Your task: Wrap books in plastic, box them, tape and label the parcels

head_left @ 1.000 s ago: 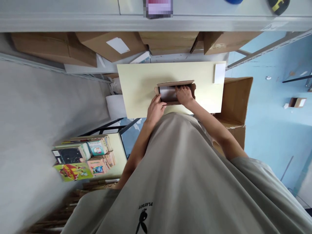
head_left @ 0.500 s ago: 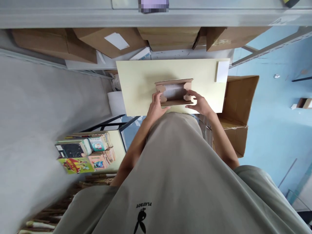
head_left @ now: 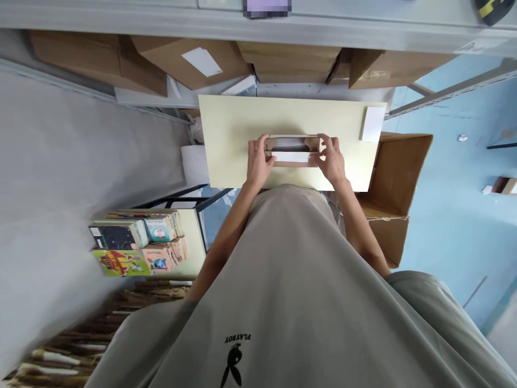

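Observation:
A small cardboard box (head_left: 294,164) stands on the pale yellow tabletop (head_left: 230,145), partly open at the top. Its inside shows as a dark slot, and a white flap (head_left: 290,157) lies along the near side of the opening. Around the box's left end my left hand (head_left: 258,161) is closed, with the thumb at the near corner and fingers at the far corner. My right hand (head_left: 332,160) grips the right end in much the same way, fingers bent over the edge.
A white flat block (head_left: 372,124) lies at the table's right end. Large cardboard boxes (head_left: 294,62) fill the shelf behind. An open carton (head_left: 404,172) stands right of the table. Stacked books (head_left: 117,235) are at the lower left, and a grey shelf beam (head_left: 161,24) crosses above.
The box's long flaps have folded inward, narrowing the opening and bringing a white flap into view. Both hands have moved up and closed more firmly on the box's ends.

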Available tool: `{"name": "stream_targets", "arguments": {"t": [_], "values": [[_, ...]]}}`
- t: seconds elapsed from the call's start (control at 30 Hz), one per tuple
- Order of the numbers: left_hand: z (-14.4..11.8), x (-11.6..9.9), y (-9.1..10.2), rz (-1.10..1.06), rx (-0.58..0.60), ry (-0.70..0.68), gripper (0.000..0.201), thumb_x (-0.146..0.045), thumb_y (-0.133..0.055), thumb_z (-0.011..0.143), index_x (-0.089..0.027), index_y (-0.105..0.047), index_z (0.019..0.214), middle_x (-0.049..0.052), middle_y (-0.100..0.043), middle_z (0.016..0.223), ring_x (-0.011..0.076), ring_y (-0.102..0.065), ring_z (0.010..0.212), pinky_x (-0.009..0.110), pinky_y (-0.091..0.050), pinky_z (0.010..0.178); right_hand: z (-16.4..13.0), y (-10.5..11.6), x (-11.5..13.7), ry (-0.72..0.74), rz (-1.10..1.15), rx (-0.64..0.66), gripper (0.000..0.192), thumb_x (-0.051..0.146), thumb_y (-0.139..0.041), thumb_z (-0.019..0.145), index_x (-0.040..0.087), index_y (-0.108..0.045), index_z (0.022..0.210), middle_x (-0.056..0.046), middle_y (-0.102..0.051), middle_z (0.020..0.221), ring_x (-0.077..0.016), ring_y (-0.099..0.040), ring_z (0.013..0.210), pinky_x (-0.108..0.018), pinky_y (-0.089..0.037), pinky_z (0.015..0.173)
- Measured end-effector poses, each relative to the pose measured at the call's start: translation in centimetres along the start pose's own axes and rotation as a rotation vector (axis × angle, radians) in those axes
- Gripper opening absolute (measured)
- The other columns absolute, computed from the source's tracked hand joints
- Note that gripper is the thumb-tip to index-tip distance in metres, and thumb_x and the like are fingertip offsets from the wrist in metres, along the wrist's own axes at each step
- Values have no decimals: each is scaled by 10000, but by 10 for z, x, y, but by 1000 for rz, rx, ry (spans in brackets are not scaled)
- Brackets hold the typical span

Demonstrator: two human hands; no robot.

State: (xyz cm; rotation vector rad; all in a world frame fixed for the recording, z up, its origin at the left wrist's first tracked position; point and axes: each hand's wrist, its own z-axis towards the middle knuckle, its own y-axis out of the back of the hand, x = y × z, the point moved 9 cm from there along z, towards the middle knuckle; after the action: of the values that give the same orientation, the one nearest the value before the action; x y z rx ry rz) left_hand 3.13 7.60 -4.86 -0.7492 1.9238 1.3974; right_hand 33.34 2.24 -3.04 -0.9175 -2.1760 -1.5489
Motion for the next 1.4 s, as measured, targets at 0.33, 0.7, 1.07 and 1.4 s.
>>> {"name": "stream_targets", "arguments": {"t": [0.33, 0.7, 1.07, 1.4], "values": [[-7, 23, 4, -110, -40, 70, 350, -279, -932, 989, -321, -893, 1334, 106, -691, 1513, 312, -774, 1367, 490, -652, 1281, -16, -10, -7, -34, 54, -71, 462, 386, -609, 1169, 293, -840, 1558, -155, -707, 1656, -339, -794, 1359, -580, -740, 1157], [18, 16, 17, -248, -50, 83, 210, -288, -895, 1002, -288, -910, 1211, 104, -747, 1447, 279, -789, 1240, 428, -660, 1213, -25, -14, -7, -195, 310, -187, 494, 472, -640, 1173, 259, -861, 1560, -164, -796, 1568, -284, -870, 1205, -486, -745, 1120], [13, 46, 14, -534, -86, 317, 354, -523, -1027, 836, -262, -894, 1036, 106, -867, 1320, 247, -805, 1167, 363, -668, 1080, -26, -28, -25, -229, 385, -199, 517, 608, -607, 1172, 274, -910, 1423, -152, -847, 1511, -288, -839, 1330, -485, -714, 1173], [19, 71, -9, -813, 20, 617, 370, -271, -1073, 635, -204, -874, 940, 44, -854, 940, 232, -825, 1052, 369, -648, 993, -28, -45, -48, -330, 639, -293, 610, 762, -783, 999, 228, -940, 1248, -179, -878, 1434, -316, -830, 1301, -529, -706, 1173]]}}
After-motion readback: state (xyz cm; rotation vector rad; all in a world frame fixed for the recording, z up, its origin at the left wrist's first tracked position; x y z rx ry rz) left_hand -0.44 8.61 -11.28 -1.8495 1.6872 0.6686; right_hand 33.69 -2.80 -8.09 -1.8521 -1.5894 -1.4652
